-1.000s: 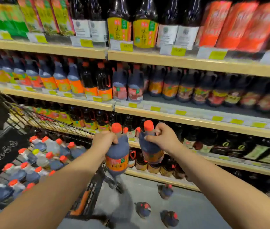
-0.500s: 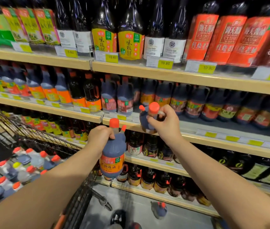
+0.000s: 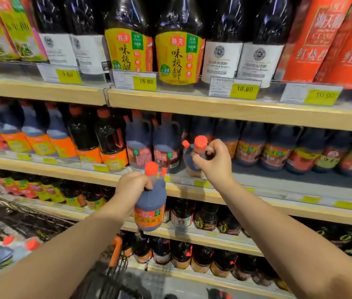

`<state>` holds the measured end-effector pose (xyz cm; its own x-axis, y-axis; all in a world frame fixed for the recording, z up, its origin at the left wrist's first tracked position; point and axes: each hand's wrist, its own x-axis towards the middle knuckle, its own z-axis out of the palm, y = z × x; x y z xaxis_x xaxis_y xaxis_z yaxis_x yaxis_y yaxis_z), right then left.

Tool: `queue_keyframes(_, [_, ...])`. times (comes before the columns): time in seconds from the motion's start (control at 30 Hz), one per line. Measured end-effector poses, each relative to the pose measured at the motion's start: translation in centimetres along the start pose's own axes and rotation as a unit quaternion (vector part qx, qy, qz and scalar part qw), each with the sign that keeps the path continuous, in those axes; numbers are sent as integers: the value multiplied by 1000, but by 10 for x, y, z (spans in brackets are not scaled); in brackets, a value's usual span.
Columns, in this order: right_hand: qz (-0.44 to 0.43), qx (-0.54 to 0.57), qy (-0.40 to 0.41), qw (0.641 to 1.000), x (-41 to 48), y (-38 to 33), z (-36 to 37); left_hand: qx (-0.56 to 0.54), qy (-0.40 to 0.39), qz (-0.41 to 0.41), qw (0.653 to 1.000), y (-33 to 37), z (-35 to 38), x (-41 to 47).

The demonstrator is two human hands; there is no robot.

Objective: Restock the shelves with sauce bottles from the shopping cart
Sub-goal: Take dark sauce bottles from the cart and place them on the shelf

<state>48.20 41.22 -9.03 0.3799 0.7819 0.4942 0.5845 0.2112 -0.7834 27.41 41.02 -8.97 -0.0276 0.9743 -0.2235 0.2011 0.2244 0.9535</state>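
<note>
At middle shelf front: right hand clamped on red-capped dark plastic sauce bottle, setting it onto grey shelf deck. Left hand gripping second orange-labelled sauce bottle, waiting below. Next: release, then shelve second beside.

Readable text is confined mainly to the top shelf. The two yellow-label bottles at top centre carry the large vertical characters 味极鲜 in dark print, under a small red brand patch whose characters blur. Left of them, a yellow price tag reads about 9.80 (first digit uncertain). The price tag below the left yellow label reads 15.80. To the right, the tag under the white-label bottles reads 10.80; their fine print is illegible. The far-right tag reads 10.90, under red-wrapped bottles showing 红烧. Lower-shelf labels are too blurred to read.
</note>
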Motion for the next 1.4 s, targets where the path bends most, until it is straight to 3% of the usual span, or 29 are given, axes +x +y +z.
queue_keyframes(0.27, [116,3,-61,991,19,9,24,-4,-20,16,1000,-6,-8,21])
queue_keyframes(0.5, [193,41,-10,980,29,16,29,-2,-5,-3,1000,-10,-1,22])
queue_keyframes(0.8, [170,-16,-76,982,38,31,27,-29,1,4,1000,2,8,26])
queue_keyframes(0.93, [186,5,-101,977,18,35,14,-30,5,-2,1000,14,15,20])
queue_keyframes(1.07, [146,-29,-119,982,-18,43,-7,-35,12,-17,999,30,26,5])
queue_keyframes(1.3, [101,-120,-209,965,-86,33,-43,-168,-104,-164,966,58,46,-58])
queue_keyframes(1.4, [97,-137,-194,966,-115,18,-50,-183,-137,-185,956,69,61,-87])
